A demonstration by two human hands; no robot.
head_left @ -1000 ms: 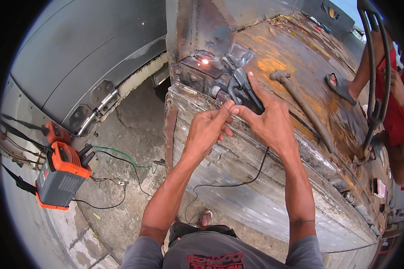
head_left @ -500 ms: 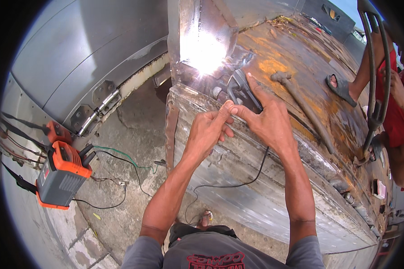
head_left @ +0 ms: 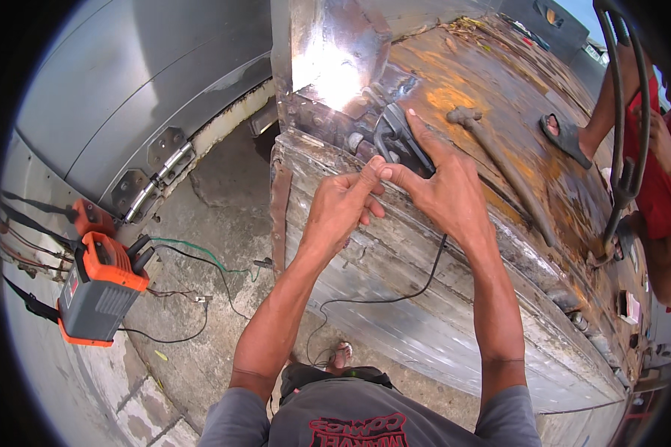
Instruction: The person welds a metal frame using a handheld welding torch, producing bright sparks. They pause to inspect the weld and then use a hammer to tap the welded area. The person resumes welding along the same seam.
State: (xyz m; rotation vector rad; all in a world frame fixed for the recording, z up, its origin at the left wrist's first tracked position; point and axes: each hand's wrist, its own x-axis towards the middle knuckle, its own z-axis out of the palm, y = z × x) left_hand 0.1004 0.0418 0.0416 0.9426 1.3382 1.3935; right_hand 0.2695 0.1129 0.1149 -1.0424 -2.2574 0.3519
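Observation:
A bright white arc glare (head_left: 328, 78) hides part of the steel bracket (head_left: 354, 30) at the plate's corner. Just below and right of it is a dark electrode holder (head_left: 399, 134), gripped by my right hand (head_left: 443, 182), whose thumb reaches toward my left hand (head_left: 343, 205). My left hand's fingers are curled, thumb tip against the right thumb; what they hold, if anything, is hidden. A thin black cable (head_left: 425, 294) hangs below my right hand. A long hammer (head_left: 511, 175) lies on the rusty plate (head_left: 443, 97) to the right.
An orange-grey welding machine (head_left: 101, 290) with cables is at lower left, beside a grey panel with steel hinges (head_left: 149, 179). Another person's sandalled foot (head_left: 563, 138) and red-clothed leg (head_left: 649, 201) are at right, near a black forked bar (head_left: 622, 179). The concrete floor (head_left: 194, 313) lies below.
The small glowing spot of a second ago became a big white flare, slightly less wide now than half a second ago. My hands and surroundings sit slightly higher in the picture.

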